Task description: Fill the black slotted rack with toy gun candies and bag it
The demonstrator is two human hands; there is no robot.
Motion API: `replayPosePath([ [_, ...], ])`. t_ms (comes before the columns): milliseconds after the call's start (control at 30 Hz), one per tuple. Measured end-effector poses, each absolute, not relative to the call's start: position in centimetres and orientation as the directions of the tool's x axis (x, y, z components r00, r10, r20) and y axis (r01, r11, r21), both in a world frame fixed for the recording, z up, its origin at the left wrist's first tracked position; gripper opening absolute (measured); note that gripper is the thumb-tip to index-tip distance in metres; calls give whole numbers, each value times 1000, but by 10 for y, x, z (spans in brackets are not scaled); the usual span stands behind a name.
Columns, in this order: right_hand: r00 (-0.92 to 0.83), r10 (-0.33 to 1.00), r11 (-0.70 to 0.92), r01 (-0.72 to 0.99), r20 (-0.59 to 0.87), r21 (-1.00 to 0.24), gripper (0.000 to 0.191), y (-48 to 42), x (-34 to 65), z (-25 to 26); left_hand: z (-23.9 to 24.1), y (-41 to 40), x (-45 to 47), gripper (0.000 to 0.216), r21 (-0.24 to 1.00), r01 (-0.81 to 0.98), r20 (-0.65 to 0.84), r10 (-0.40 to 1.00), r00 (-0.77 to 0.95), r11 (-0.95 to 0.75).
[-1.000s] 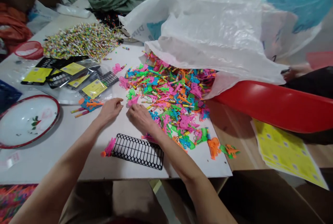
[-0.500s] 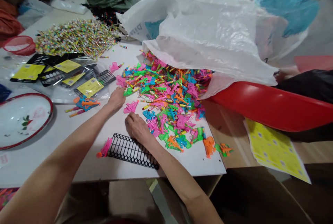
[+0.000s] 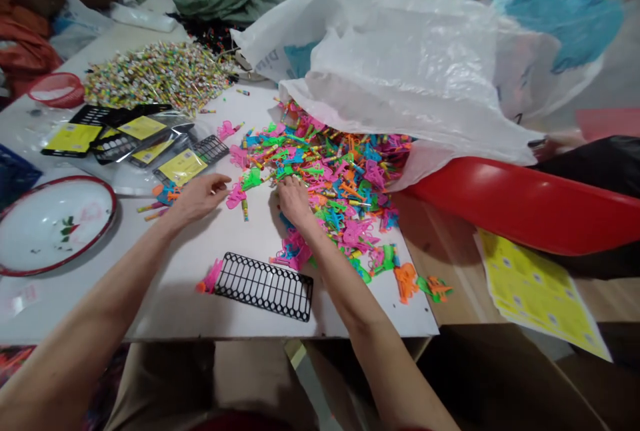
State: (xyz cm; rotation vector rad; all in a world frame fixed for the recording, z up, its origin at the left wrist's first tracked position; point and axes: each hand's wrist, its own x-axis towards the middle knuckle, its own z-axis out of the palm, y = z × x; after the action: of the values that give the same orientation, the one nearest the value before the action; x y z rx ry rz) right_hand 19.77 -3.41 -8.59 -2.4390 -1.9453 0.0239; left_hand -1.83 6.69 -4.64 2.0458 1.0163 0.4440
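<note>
A heap of small bright plastic toys (image 3: 335, 171) in pink, green, blue and orange spills from a large white plastic bag (image 3: 410, 64) onto the white table (image 3: 165, 311). My right hand (image 3: 295, 201) rests at the heap's near-left edge, fingers curled down among the pieces; what they pinch is hidden. My left hand (image 3: 199, 195) lies flat on the table with fingers stretched toward a lone pink toy (image 3: 235, 196), just short of touching it. A black plastic grid tray (image 3: 265, 287) lies near the front edge, with a pink toy with an orange tip (image 3: 210, 277) at its left end.
A red basin (image 3: 525, 207) sits under the bag at right, above a yellow printed sheet (image 3: 540, 291). At left are a white enamel bowl (image 3: 55, 224), bagged black grids with yellow cards (image 3: 145, 144), a heap of small striped sticks (image 3: 155, 74) and a red basket (image 3: 57, 89).
My right hand moved from beside the black grid up and right into the toy heap. My left hand drew back left from the heap's edge and now lies beside the pink toy.
</note>
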Motion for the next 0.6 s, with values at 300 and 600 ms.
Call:
replayPosePath([
  [300,-302,933,344,908,194,-239,23,-65,122,-81,-87,31,-5,13,731,106,-594,552,585,674],
  [600,156,987,-158,985,-29,-76,28,-66,195,-75,-91,38,-14,32,887,458,-320,802,505,65],
])
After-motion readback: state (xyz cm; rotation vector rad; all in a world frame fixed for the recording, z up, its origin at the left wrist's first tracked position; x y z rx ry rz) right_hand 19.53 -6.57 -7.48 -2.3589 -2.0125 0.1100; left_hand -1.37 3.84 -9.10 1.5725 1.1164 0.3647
